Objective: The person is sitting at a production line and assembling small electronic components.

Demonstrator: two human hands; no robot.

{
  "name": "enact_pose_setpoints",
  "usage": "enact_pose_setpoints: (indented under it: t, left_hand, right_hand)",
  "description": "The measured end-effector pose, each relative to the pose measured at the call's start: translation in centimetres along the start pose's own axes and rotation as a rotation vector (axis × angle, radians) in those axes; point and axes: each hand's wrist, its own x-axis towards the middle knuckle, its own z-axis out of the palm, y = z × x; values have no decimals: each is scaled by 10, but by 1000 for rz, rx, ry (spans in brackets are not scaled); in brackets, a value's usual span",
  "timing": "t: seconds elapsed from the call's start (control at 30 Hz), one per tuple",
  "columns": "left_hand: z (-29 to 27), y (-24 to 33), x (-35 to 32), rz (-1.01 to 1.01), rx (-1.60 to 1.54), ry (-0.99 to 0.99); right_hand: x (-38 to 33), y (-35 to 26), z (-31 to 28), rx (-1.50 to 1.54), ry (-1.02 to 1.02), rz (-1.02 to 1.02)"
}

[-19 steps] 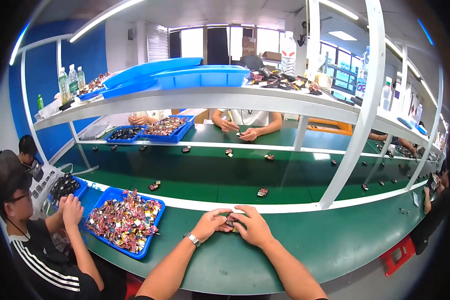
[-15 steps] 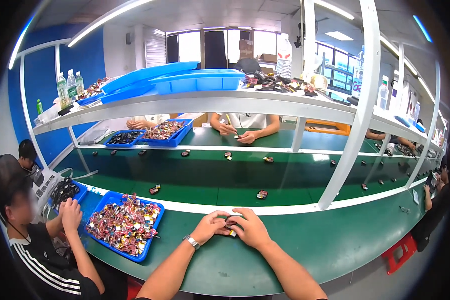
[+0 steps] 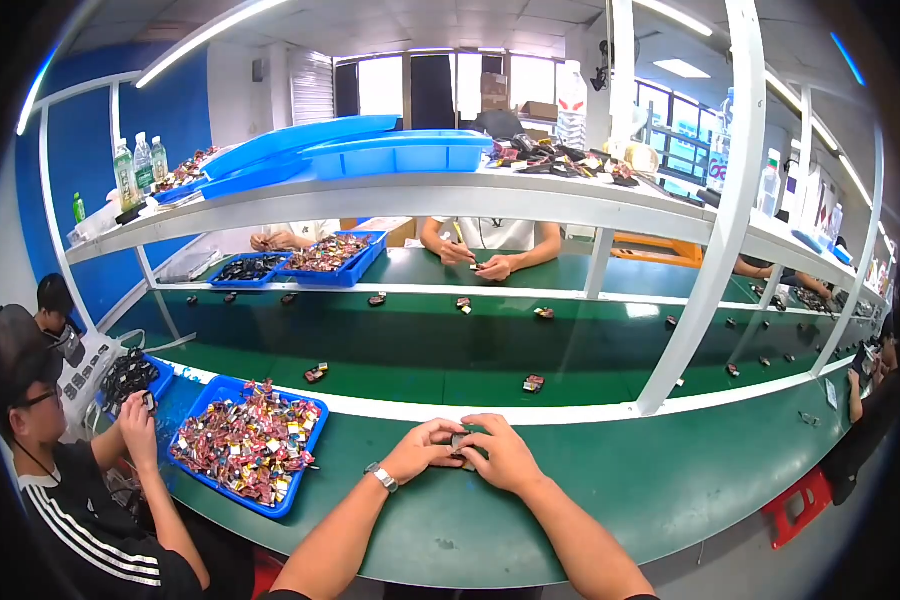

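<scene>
Head view: my left hand [image 3: 422, 455] and right hand [image 3: 502, 455] pinch a small dark part [image 3: 461, 445]; I'd keep it pressed flat on the green bench [image 3: 610, 490].

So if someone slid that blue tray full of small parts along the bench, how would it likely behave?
The blue tray looks like rigid plastic with low walls, so it would probably slide flat on the green bench without flexing. It is heaped with small parts, so it is likely fairly heavy. A sharp shove might spill pieces over the rim.
</scene>
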Motion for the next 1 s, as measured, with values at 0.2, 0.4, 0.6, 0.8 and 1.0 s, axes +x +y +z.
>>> enact_pose_setpoints:
  t: [0.2, 0.4, 0.6, 0.8, 1.0]
  left_hand:
    - [-1, -3, -2, 70, 64, -72]
    - [-1, -3, -1, 6, 0, -27]
    - [1, -1, 0, -1, 19, 17]
    - [-5, -10, 2, 35, -39, 24]
    - [-4, -8, 2, 30, -74, 28]
  right_hand:
    - [-1, 0, 3, -14, 3, 17]
    - [-1, 2, 2, 53, -29, -6]
    - [-1, -1, 1, 99, -40, 6]
    - [-2, -1, 13, 40, 44, 52]
    - [-2, -3, 15, 67, 87, 44]
